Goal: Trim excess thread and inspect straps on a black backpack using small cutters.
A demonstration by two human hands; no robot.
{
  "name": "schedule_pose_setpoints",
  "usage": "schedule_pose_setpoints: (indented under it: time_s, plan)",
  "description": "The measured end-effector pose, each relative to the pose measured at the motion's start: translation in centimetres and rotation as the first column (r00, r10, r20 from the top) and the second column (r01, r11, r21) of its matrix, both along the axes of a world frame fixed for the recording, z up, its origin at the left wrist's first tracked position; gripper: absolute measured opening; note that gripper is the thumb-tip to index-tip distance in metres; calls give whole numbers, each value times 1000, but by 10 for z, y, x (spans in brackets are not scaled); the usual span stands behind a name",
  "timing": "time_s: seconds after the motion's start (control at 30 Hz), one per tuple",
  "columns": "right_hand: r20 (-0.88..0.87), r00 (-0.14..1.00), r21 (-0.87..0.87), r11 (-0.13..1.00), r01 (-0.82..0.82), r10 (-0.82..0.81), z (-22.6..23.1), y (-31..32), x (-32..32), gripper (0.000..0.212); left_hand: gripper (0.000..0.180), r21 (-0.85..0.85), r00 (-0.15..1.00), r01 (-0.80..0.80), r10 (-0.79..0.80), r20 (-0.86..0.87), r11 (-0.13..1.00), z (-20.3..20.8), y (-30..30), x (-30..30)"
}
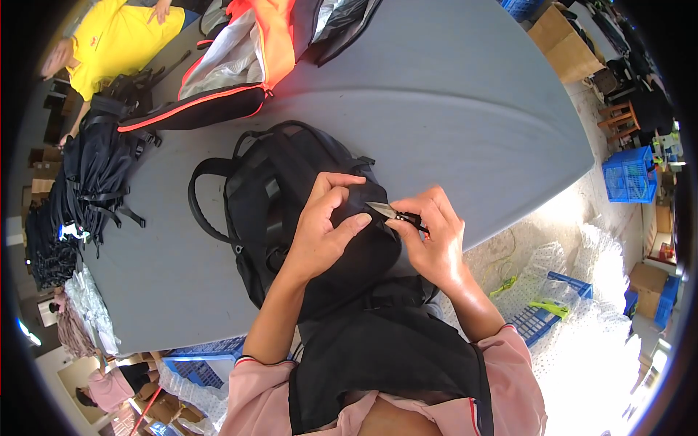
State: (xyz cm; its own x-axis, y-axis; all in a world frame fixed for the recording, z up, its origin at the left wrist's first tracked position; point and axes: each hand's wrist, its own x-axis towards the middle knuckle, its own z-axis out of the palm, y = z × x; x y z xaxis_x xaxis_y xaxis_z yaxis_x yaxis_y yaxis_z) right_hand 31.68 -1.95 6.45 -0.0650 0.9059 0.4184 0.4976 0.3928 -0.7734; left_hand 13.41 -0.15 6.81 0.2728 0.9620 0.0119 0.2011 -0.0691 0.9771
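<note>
A black backpack [291,189] lies on the grey-covered table in front of me, its loop handle toward the left. In my right hand [436,236] is a small pair of thread snips [383,209], with pointed metal blades and a black handle. The blades point left, over the right side of the backpack. My left hand [323,229] rests against the backpack close to the blade tips. Its thumb and forefinger are apart, and nothing shows between them; the other fingers are partly curled.
Orange and black bags [269,51] lie open at the table's far side. Stacked black bags [102,160] line the left edge, where a person in yellow [120,36] stands. Blue crates [629,174] and cardboard boxes [566,43] sit beyond the table [465,109] on the right.
</note>
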Motion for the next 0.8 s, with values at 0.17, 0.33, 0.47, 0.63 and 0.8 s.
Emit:
schedule_pose_setpoints:
  time_s: [0.17,0.33,0.47,0.63,0.8]
  plan:
    - [8,1000,-57,998,12,-12,1,-1,0,19,22,-65,996,-56,61,69,996,-1,-4,1]
    - [-94,995,-88,996,-33,25,0,-3,-2,21,20,-71,988,-80,88,123,994,-4,-4,-1]
    - [-152,988,-80,997,-22,10,-5,-7,-1,22,19,-1,996,-58,57,69,998,-5,-5,-2]
    - [-194,981,-111,993,-27,5,-8,-12,0,21,20,72,993,-92,86,79,993,-2,-5,3]
    - [-125,992,-125,992,-33,17,-7,-12,-4,22,22,28,992,-70,67,104,997,-6,-6,1]
